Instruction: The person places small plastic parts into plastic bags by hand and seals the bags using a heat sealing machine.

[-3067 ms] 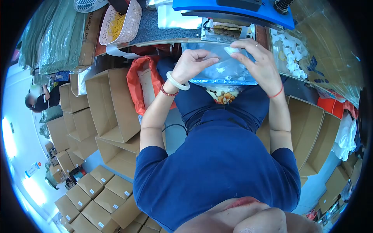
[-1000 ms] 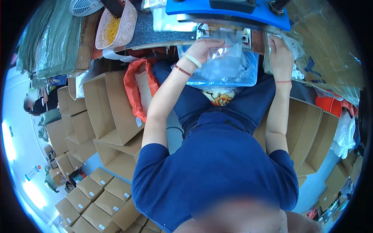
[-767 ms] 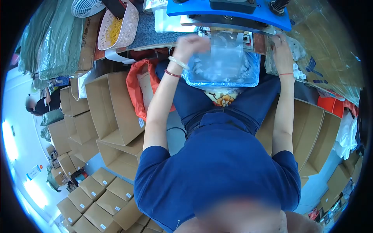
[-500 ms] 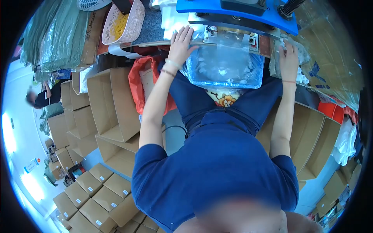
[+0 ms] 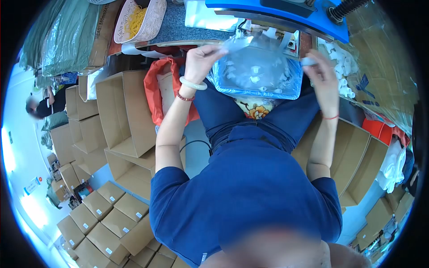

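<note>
My left hand (image 5: 199,64) pinches a small clear plastic bag (image 5: 238,43) between thumb and fingers, above the left rim of a container lined with blue plastic (image 5: 292,89). My right hand (image 5: 323,75) is closed on a small white plastic piece (image 5: 307,61), right of that container. Several white pieces (image 5: 255,79) lie in the container on my lap, partly under clear film. More white plastic pieces (image 5: 343,62) are heaped just beyond my right hand. A stack of clear bags (image 5: 208,17) lies on the bench past my left hand.
A blue press-like machine (image 5: 286,12) stands over the bench in front. A white basket (image 5: 154,22) with yellow bands (image 5: 135,21) sits at the left. Open cartons (image 5: 127,111) flank me on both sides, near a red bag (image 5: 156,100). Another person (image 5: 49,102) is far left.
My left hand has come off the bag stack toward me, with a clear bag in it. My right hand has lifted from the heap and moved left with a white piece.
</note>
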`<control>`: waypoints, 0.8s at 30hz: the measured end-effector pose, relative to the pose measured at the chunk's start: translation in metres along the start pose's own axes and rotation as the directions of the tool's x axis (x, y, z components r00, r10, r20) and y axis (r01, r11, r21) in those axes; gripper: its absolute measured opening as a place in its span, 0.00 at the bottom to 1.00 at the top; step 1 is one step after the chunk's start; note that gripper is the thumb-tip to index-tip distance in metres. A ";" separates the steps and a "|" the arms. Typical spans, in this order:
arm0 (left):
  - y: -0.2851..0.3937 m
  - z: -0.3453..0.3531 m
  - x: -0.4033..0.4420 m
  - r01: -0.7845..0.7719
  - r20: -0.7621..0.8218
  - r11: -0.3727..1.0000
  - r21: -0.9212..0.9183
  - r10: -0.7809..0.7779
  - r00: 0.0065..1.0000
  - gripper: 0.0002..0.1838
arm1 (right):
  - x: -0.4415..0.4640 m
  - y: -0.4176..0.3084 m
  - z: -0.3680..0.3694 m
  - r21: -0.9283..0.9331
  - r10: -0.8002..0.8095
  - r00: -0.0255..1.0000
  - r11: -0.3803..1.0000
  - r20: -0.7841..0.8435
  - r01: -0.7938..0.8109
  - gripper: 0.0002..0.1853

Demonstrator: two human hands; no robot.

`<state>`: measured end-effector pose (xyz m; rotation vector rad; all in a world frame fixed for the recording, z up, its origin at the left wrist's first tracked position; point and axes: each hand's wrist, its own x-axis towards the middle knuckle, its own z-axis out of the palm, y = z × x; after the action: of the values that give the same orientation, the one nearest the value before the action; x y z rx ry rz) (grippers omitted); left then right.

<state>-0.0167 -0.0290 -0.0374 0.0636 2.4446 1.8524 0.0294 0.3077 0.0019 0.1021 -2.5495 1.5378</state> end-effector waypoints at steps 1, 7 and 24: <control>0.010 0.006 -0.005 0.058 0.045 0.993 -0.100 -0.054 0.998 0.10 | -0.005 0.001 0.016 0.124 -0.041 0.998 0.992 0.043 0.036 0.16; 0.027 0.029 -0.016 0.108 0.218 0.985 -0.132 -0.077 0.973 0.09 | 0.010 -0.068 0.026 0.149 -0.186 0.982 0.972 0.016 0.181 0.12; -0.012 0.083 0.038 0.663 0.658 0.401 -0.633 -0.174 0.733 0.11 | 0.030 -0.004 -0.019 -0.774 -0.141 0.989 0.630 -0.035 0.063 0.12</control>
<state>-0.0477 0.0506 -0.0722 -0.1431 0.8624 2.1467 0.0021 0.3236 0.0191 0.0595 -2.8139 0.2789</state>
